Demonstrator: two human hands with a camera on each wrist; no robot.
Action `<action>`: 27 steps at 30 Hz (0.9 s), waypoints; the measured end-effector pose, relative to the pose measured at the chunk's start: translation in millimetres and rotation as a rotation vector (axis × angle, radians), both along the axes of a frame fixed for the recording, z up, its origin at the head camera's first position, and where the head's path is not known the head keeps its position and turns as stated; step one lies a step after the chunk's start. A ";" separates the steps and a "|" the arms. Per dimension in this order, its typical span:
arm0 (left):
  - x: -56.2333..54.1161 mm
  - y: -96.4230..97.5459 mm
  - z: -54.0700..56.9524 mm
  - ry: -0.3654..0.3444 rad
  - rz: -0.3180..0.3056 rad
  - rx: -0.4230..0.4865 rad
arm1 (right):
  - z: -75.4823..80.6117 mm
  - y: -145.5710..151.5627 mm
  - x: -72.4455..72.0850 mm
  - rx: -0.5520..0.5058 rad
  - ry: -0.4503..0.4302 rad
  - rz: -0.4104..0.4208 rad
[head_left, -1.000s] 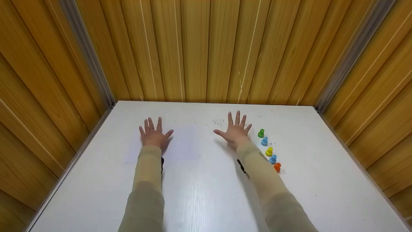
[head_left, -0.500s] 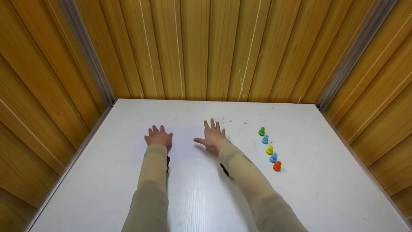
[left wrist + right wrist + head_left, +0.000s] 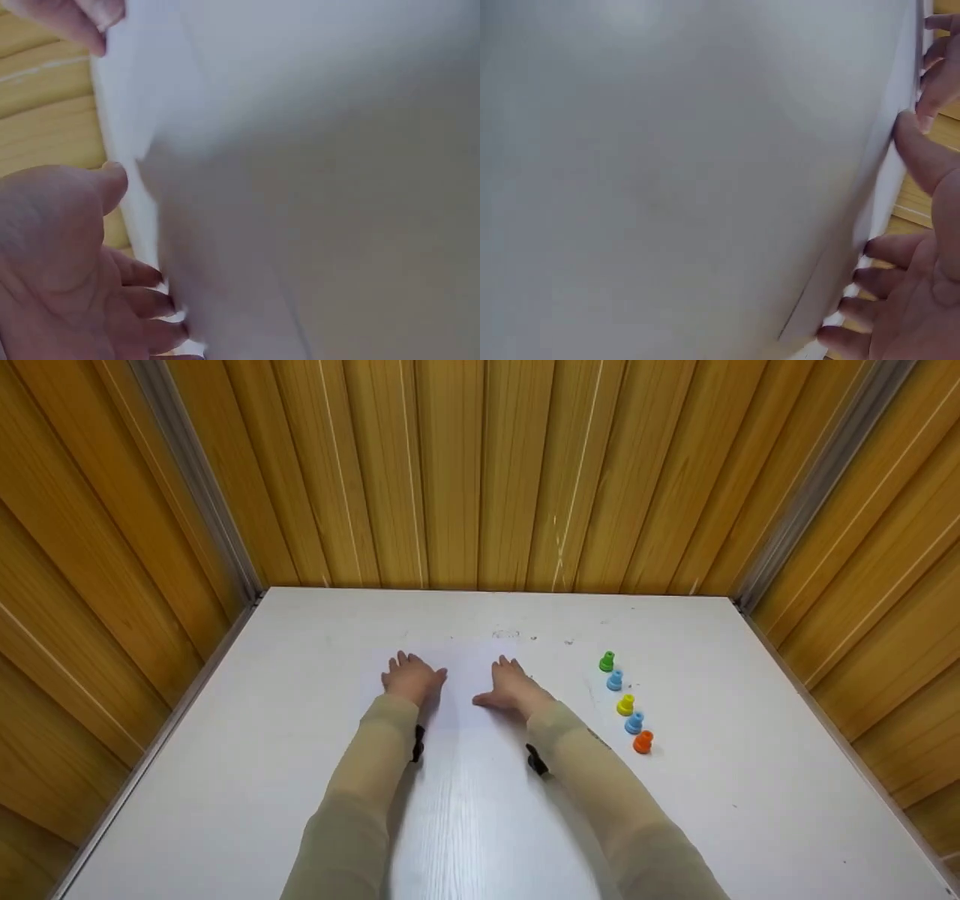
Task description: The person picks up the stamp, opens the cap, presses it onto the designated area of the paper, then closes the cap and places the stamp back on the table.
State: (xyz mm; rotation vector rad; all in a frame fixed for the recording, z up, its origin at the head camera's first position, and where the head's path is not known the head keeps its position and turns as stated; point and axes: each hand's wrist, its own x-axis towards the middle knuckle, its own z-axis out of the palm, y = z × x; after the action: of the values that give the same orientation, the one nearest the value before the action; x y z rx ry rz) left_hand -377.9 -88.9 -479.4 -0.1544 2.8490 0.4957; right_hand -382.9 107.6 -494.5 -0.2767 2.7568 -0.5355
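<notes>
A pale sheet of paper (image 3: 459, 667) lies flat on the white table in the head view, faint against its surface. On its left part rests my left hand (image 3: 412, 678), palm down, fingers extended forward and thumb out to the side. My right hand (image 3: 513, 687) is at the sheet's right part, thumb pointing left toward the other hand. In the left wrist view, the fingertips of my left hand (image 3: 71, 262) touch down at the paper. The right wrist view has my right hand (image 3: 915, 277) with spread fingertips along the sheet (image 3: 810, 300). Neither hand grips anything.
Right of the hands stands a slanting row of small pawn-shaped pieces: green (image 3: 607, 661), light blue (image 3: 615, 680), yellow (image 3: 625, 705), another light blue (image 3: 634, 723) and orange (image 3: 643, 742). Dark marks (image 3: 505, 634) dot the table's far part. Wood-look panels (image 3: 450, 472) wall the table's back and sides.
My left hand has moved right, and the paper has shifted right with it. My right hand has come left from beside the pieces onto the sheet, then slightly back right. The pieces stay put.
</notes>
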 end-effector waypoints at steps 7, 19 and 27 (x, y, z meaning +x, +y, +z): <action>10.3 10.3 -0.3 -0.109 -0.170 0.043 | 5.6 31.3 17.3 -0.010 -0.072 -0.116; 50.5 33.6 -2.1 -0.143 -0.310 0.053 | 12.3 62.6 65.2 0.068 -0.137 -0.178; 65.6 42.9 -2.6 -0.097 -0.335 0.035 | 12.3 75.4 83.6 0.112 -0.119 -0.156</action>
State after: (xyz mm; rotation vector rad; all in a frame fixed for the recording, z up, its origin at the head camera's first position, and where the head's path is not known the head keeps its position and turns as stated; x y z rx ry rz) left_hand -312.2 -46.0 -482.0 0.2922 2.6918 0.4516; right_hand -299.4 183.0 -482.2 -0.0032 2.6939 -0.4194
